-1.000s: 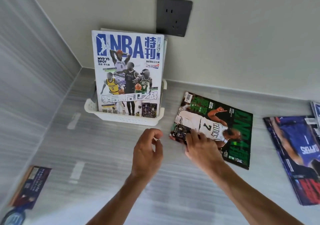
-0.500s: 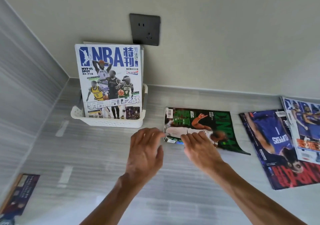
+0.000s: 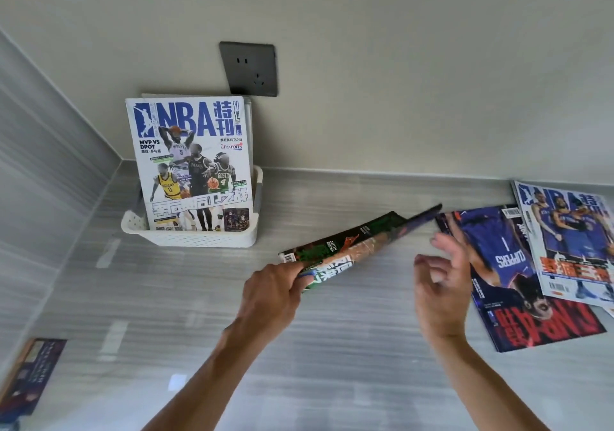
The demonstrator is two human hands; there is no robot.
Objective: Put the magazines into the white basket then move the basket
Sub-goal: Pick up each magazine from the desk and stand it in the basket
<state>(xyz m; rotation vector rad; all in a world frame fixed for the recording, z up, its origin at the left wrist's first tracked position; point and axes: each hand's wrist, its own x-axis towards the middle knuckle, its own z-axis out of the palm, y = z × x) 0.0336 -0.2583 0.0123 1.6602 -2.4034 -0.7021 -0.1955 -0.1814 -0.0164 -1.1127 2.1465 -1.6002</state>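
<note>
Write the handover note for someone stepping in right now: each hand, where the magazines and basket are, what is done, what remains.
Left hand: grips the green magazine by its near corner, lifted and tilted off the counter.
Right hand: open, empty, beside the purple magazine.
White basket: by the wall, under the socket, with the white NBA magazine standing in it.
Done: at least one magazine in the basket.
Left: put the green one in, then the purple one and the white-cover magazine lying partly on it; then move the basket.
</note>
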